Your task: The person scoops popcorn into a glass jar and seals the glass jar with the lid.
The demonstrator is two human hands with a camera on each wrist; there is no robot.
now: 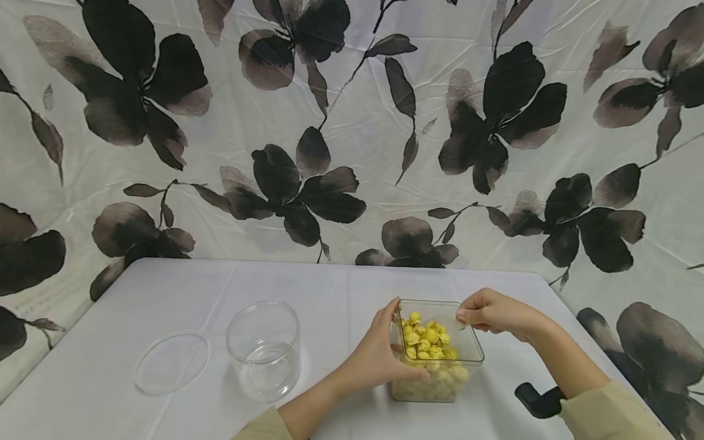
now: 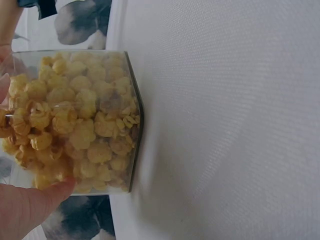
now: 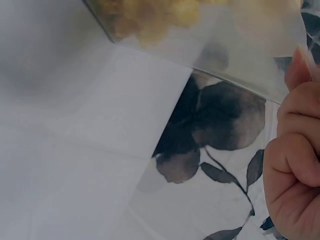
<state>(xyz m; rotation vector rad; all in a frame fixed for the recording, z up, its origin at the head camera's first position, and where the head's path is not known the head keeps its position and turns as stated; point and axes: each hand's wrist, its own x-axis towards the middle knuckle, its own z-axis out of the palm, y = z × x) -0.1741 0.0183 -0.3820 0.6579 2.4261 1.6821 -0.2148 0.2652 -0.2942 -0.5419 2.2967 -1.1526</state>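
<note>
A clear square container (image 1: 431,391) stands on the table, partly filled with yellow popcorn (image 1: 426,342). My left hand (image 1: 374,360) grips it at the left, thumb across the front and fingers along the far side. In the left wrist view the popcorn (image 2: 80,120) shows through the wall, with the left thumb (image 2: 42,200) against it. At the container's right rim, my right hand (image 1: 495,315) has curled fingers and pinches a thin translucent piece (image 3: 265,27) reaching inside; its full shape is hard to make out. The right fingers (image 3: 295,165) show in the right wrist view.
Left of the container stands a round clear jar (image 1: 264,360). A round transparent lid (image 1: 172,363) lies flat farther left. The white-covered table (image 1: 330,293) ends at a floral cloth (image 1: 385,122) behind. A black strap piece (image 1: 539,400) is by the right wrist.
</note>
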